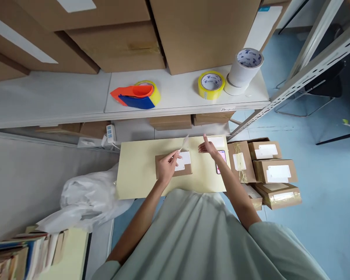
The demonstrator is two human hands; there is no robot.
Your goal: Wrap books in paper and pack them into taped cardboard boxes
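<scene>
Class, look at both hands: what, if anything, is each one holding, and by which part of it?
The left hand pinches a thin white slip by its lower end; the right hand is open, holding nothing visible.

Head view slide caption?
Left hand pinches a pale slip over a labelled box; right hand open near a phone.

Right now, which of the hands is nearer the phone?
Right. The right hand is just left of the phone, its forearm over it; the left hand is farther left, above the box on the table.
</scene>
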